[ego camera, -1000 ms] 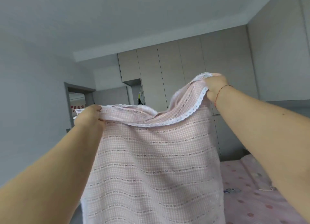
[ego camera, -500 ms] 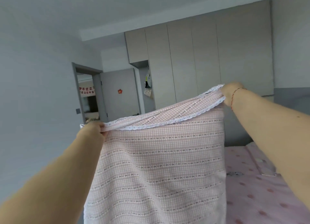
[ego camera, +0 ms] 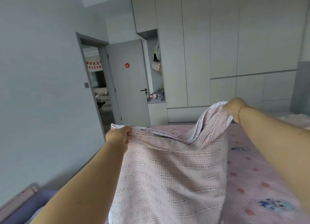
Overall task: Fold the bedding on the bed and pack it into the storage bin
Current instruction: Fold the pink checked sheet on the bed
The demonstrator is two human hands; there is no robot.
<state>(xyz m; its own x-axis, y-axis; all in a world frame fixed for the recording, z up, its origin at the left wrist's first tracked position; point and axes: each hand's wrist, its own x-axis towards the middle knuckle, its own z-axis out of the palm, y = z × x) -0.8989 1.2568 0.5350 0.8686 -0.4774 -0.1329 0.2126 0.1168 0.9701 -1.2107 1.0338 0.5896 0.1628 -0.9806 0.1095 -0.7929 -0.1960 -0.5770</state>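
Observation:
A pink checked blanket (ego camera: 169, 176) with a white lace edge hangs between my two hands over the bed (ego camera: 261, 176). My left hand (ego camera: 118, 134) grips its upper left corner, fingers curled round the bunched cloth. Higher and farther off, my right hand (ego camera: 234, 109) grips the upper right corner. The top edge sags in a fold between them. The blanket's lower part runs out of the frame at the bottom. No storage bin is in view.
The bed carries a pink sheet with dots and blue prints. A grey wardrobe wall (ego camera: 218, 47) stands beyond the bed's far end. An open door (ego camera: 127, 83) and doorway are at the left. A purple-grey padded edge (ego camera: 20, 202) shows at bottom left.
Both hands have come down with the blanket, from ceiling height to just above the bed. The top edge, taut before, now sags between them. The view has tilted downward.

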